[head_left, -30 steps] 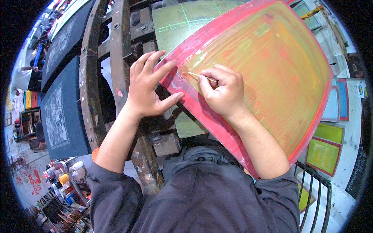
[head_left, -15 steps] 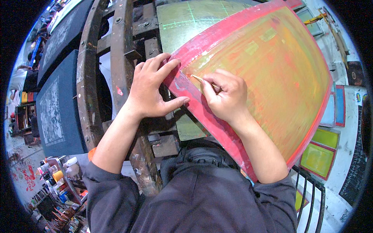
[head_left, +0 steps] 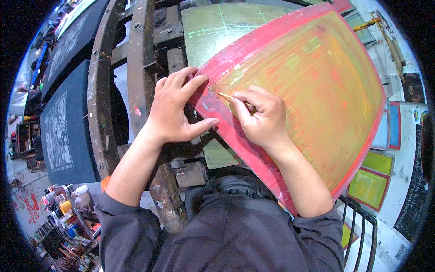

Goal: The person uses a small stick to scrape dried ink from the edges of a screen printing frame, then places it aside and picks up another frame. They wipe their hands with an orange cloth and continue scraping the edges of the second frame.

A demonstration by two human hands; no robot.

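A large printing screen lies aslant in front of me, with a pink-red frame (head_left: 251,152) and a mesh (head_left: 317,90) stained olive, yellow and orange. My left hand (head_left: 172,106) rests over the screen's near-left corner, fingers spread on the frame and thumb stretched along its near edge. Pinched between the thumb and fingers of my right hand (head_left: 262,115) is a thin, pale pointed stick (head_left: 225,96). Its tip meets the inner edge of the frame, close to that same corner, where the mesh begins. Whether the stick is a small brush handle I cannot tell.
Under the screen lies a metallic board (head_left: 222,29) with green grid lines. Brown steel bars (head_left: 144,81) run along its left. Dark fabric-covered boards (head_left: 68,127) with pale prints stand farther left. At the right are smaller framed screens (head_left: 369,188) and a black railing (head_left: 360,222).
The stick's tip has shifted left and slightly down, from the mesh to the frame's inner edge, along with my right hand. My left hand stays spread at the corner.
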